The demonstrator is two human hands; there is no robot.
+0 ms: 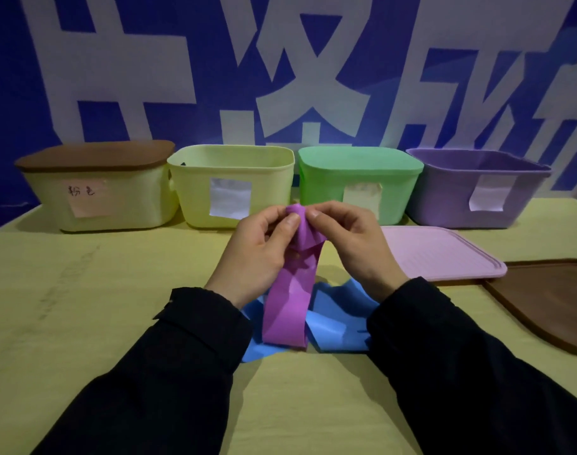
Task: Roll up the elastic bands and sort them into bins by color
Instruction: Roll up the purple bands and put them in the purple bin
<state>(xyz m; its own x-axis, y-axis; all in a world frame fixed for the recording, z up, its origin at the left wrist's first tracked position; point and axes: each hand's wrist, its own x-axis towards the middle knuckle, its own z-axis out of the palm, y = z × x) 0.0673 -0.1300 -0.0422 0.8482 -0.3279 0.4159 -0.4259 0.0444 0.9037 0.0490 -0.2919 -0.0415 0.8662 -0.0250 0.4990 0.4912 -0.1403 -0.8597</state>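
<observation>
**A:** What are the hands doing?

**B:** Both hands are raised above the middle of the table (83,323). The left hand (257,254) and the right hand (349,244) each pinch the top end of a purple band (288,307) between thumb and fingertips. Both are closed on it, almost touching each other.

**A:** Where is the band relative to that grip?

**B:** Its top end is bunched between the two pinches. The rest hangs straight down from the fingers, between the wrists. Its lower end reaches a crumpled blue band (333,326) lying on the table toward the near edge. Whether the two touch cannot be told.

**A:** So which step is this?

**B:** It looks like the start of the roll. To do it well, the person should probably fold the pinched end over tightly, keep the edges square, and let the hanging length feed up without twisting.

**A:** And the bins?

**B:** Four stand in a row along the far edge. From the left: a yellow bin with a brown lid (93,156), an open yellow bin (231,185), a green bin (356,185) closed by a green lid, and an open purple bin (470,188) at the far right. The purple one seems the likely target. A pink lid (444,254) and a brown one (549,303) lie near the right edge.
</observation>
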